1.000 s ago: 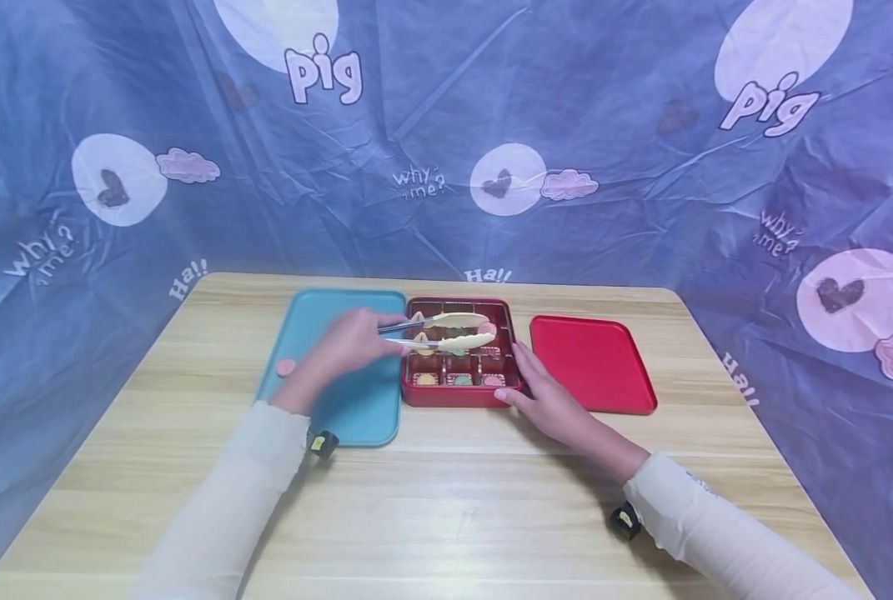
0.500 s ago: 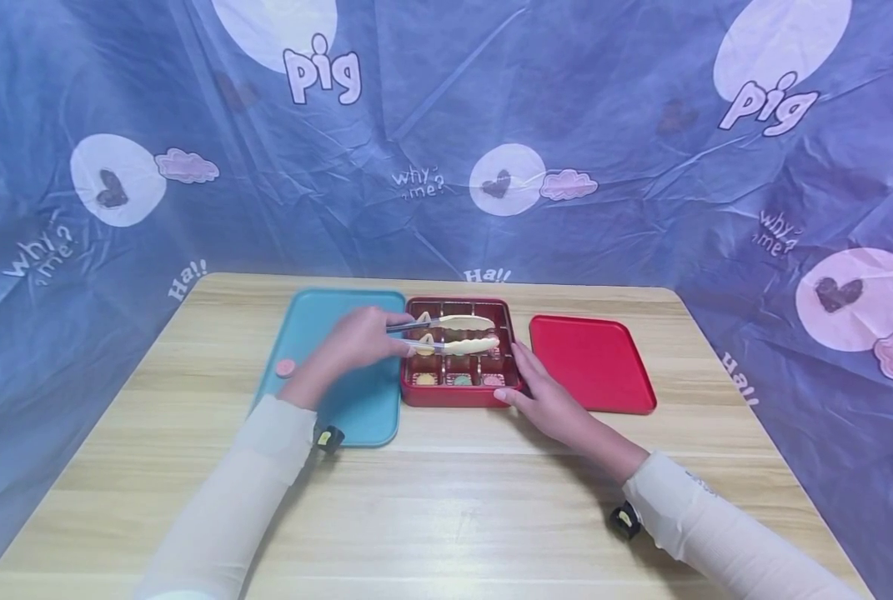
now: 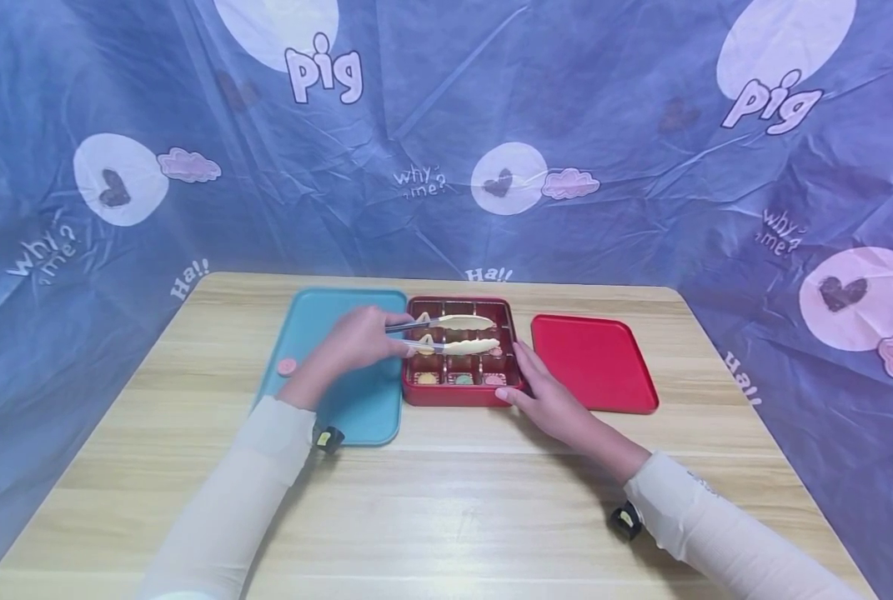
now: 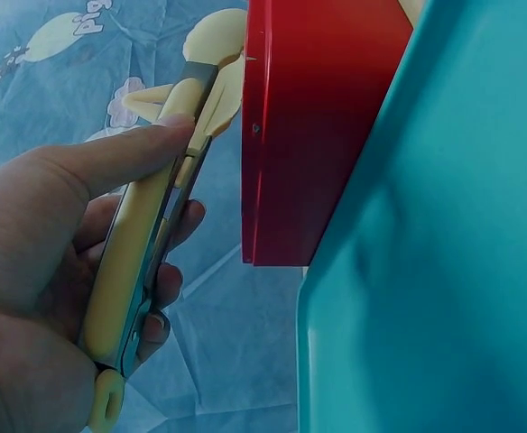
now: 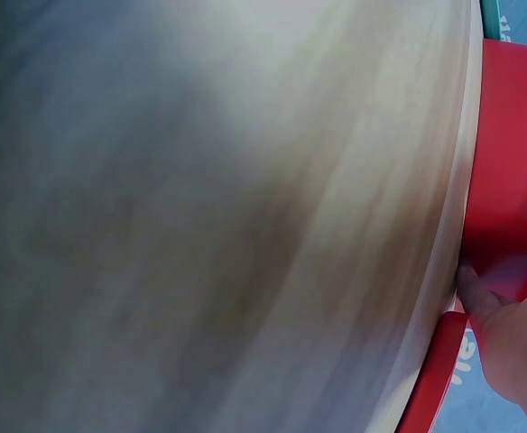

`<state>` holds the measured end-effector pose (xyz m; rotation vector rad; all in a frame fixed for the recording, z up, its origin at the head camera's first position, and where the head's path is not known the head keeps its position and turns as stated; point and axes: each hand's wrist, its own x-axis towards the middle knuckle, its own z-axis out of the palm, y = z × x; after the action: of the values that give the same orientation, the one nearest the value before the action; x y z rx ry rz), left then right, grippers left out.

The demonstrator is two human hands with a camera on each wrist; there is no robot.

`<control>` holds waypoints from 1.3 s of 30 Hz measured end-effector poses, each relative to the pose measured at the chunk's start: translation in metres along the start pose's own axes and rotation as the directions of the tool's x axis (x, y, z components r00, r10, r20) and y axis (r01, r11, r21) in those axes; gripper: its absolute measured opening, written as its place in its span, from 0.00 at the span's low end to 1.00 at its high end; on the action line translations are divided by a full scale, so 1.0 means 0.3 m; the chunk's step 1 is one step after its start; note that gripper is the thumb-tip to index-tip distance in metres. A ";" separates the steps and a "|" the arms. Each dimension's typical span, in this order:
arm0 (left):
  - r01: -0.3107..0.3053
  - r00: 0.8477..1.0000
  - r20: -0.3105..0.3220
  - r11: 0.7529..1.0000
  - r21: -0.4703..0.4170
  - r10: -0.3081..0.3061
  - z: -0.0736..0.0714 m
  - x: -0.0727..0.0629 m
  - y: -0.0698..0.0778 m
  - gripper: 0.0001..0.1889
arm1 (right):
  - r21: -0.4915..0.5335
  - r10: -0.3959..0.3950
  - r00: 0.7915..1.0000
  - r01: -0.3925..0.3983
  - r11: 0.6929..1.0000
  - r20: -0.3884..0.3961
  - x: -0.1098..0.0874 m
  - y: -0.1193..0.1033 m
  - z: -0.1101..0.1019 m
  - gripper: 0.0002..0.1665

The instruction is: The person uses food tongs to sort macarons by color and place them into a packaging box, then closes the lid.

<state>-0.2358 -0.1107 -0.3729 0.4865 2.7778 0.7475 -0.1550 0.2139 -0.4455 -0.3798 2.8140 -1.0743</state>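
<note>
Two pale yellow arms with scalloped tips make up the tongs point(image 3: 449, 332), and the fingers point(image 4: 133, 153) of the left hand point(image 3: 356, 340) curl round their handle end, thumb laid along the top arm and the others wrapped beneath. The arms have grey metal along their inner edges and a small loop at the tail, seen in the left wrist view. Their tips stand slightly apart and reach out over the middle rows of the red box point(image 3: 461, 396), a square tray split into small compartments; round sweets in yellow, green and pink sit in its near row. The right hand point(image 3: 547, 398) lies with straight fingers against the box's right wall and near corner, thumb at the front edge. Just left of the box lies a teal tray point(image 3: 359, 417) carrying one small pink round piece point(image 3: 287, 367) at its left rim. A flat red lid point(image 3: 592, 362) rests to the right on the wooden desk point(image 3: 446, 500).
</note>
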 end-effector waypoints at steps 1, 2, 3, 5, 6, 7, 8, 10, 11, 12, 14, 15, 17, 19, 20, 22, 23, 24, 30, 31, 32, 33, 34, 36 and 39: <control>0.002 1.000 -0.001 1.000 -0.002 -0.002 0.000 -0.001 -0.001 0.35 | 0.001 0.000 1.000 0.000 1.000 0.000 0.000 0.000 0.000 0.61; 0.004 1.000 -0.001 1.000 -0.006 -0.004 0.000 -0.002 -0.001 0.35 | 0.000 -0.001 1.000 0.001 1.000 0.000 0.000 0.001 0.000 0.61; 0.007 1.000 -0.002 1.000 -0.010 -0.007 0.000 -0.003 -0.002 0.35 | 0.000 -0.003 1.000 0.003 1.000 -0.001 0.000 0.000 0.000 0.61; 0.006 1.000 -0.003 1.000 -0.011 -0.006 0.000 -0.005 -0.002 0.35 | 0.002 -0.004 1.000 0.004 1.000 -0.003 0.000 0.000 0.000 0.61; 0.005 1.000 -0.004 1.000 -0.010 -0.005 0.000 -0.005 -0.003 0.35 | 0.001 -0.005 1.000 0.005 1.000 -0.003 0.000 0.000 0.000 0.61; 0.005 1.000 -0.006 1.000 -0.010 -0.005 0.000 -0.006 -0.003 0.35 | 0.002 -0.004 1.000 0.004 1.000 -0.003 0.000 0.000 -0.001 0.61; 0.004 1.000 -0.006 1.000 -0.009 -0.004 -0.001 -0.006 -0.003 0.35 | 0.002 -0.003 1.000 0.003 1.000 -0.004 -0.001 0.000 -0.001 0.61; 0.006 1.000 -0.007 1.000 -0.010 -0.006 -0.002 -0.007 -0.002 0.35 | 0.002 -0.003 1.000 0.003 1.000 -0.004 -0.001 -0.001 -0.001 0.61; 0.010 1.000 -0.004 1.000 -0.015 -0.010 -0.003 -0.007 -0.001 0.35 | 0.000 -0.003 1.000 0.003 1.000 -0.002 -0.001 -0.001 -0.001 0.61; 0.013 1.000 -0.001 1.000 -0.019 -0.013 -0.005 -0.007 0.000 0.36 | -0.001 -0.003 1.000 0.003 1.000 -0.001 -0.001 -0.001 -0.001 0.61; 0.014 1.000 0.003 1.000 -0.024 -0.014 -0.008 -0.009 0.002 0.36 | -0.002 -0.004 1.000 0.004 1.000 0.002 0.000 0.000 -0.002 0.61; 0.018 1.000 0.004 0.999 -0.033 -0.018 -0.010 -0.011 0.003 0.36 | -0.003 -0.004 1.000 0.004 1.000 0.003 0.000 0.001 -0.002 0.61; 0.010 1.000 -0.002 0.999 -0.031 -0.010 -0.013 -0.015 0.004 0.36 | -0.006 -0.006 1.000 0.006 1.000 0.004 0.000 0.003 -0.002 0.61; 0.000 1.000 -0.016 1.000 -0.028 0.000 -0.015 -0.022 0.003 0.36 | -0.007 -0.008 1.000 0.008 1.000 0.003 0.000 0.004 -0.003 0.60; 0.000 1.000 -0.018 0.999 -0.035 0.000 -0.015 -0.026 0.000 0.36 | -0.008 -0.009 1.000 0.009 1.000 0.002 0.000 0.004 -0.002 0.60; -0.011 0.999 -0.031 0.999 -0.039 0.009 -0.016 -0.035 -0.007 0.36 | -0.013 -0.010 1.000 0.010 1.000 0.001 0.000 0.005 -0.002 0.60; -0.012 0.999 -0.039 0.999 -0.041 0.011 -0.017 -0.040 -0.013 0.36 | -0.014 -0.010 1.000 0.010 1.000 0.000 0.000 0.005 -0.002 0.60; -0.010 0.999 -0.042 0.999 -0.052 0.008 -0.017 -0.046 -0.019 0.36 | -0.015 -0.010 1.000 0.010 1.000 0.000 0.001 0.005 -0.001 0.60; 0.004 0.998 -0.056 0.994 -0.113 -0.010 -0.032 -0.088 -0.070 0.36 | -0.017 -0.012 1.000 0.012 1.000 -0.001 0.002 0.005 0.000 0.60; 0.005 0.998 -0.063 0.993 -0.114 -0.012 -0.036 -0.099 -0.079 0.36 | -0.017 -0.013 1.000 0.013 1.000 -0.002 0.002 0.005 0.000 0.60; 0.011 0.997 -0.069 0.993 -0.114 -0.019 -0.042 -0.110 -0.087 0.35 | -0.017 -0.014 1.000 0.014 1.000 -0.002 0.002 0.005 0.000 0.60; 0.017 0.997 -0.078 0.994 -0.111 -0.026 -0.047 -0.121 -0.097 0.35 | -0.018 -0.013 1.000 0.013 1.000 -0.001 0.003 0.005 0.000 0.60; 0.026 0.996 -0.082 0.993 -0.113 -0.035 -0.053 -0.133 -0.105 0.36 | -0.017 -0.011 1.000 0.011 1.000 0.000 0.003 0.005 0.000 0.59; 0.038 0.994 -0.096 0.993 -0.111 -0.048 -0.063 -0.160 -0.127 0.35 | -0.019 -0.009 1.000 0.009 1.000 0.000 0.003 0.005 0.001 0.59; 0.063 0.991 -0.107 0.992 -0.107 -0.075 -0.078 -0.201 -0.161 0.36 | -0.014 -0.003 1.000 0.003 1.000 0.002 0.004 0.004 0.003 0.59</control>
<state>-0.1996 -0.1828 -0.3707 0.3369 2.8228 0.9231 -0.1564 0.2139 -0.4470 -0.3864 2.8216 -1.0555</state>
